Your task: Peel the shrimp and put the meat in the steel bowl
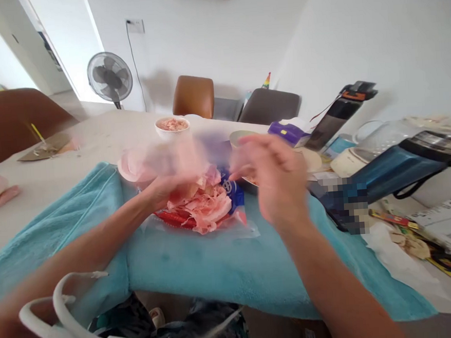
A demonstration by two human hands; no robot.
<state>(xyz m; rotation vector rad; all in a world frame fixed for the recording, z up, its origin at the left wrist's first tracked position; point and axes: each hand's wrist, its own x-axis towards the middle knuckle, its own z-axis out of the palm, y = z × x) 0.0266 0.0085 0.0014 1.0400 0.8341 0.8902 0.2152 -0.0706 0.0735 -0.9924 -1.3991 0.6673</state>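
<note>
A pile of thin pink meat slices (205,206) lies on an opened plastic package (235,191) on a turquoise towel (201,263). My left hand (165,186) rests at the left edge of the pile, its fingers smeared by motion and lost in a pink blur above the meat. My right hand (276,181) hovers just right of the pile, fingers curled inward toward the thumb, also blurred. A white bowl (171,126) of pink minced food stands behind the pile, and a pink plate (130,168) lies to its left.
The right side of the table is crowded: a blue blender base (395,170), a dark bottle (337,115), a purple box (287,133), papers and scissors (444,256). A fan (110,78) and chairs stand beyond. A white bag handle (65,314) hangs below the front edge.
</note>
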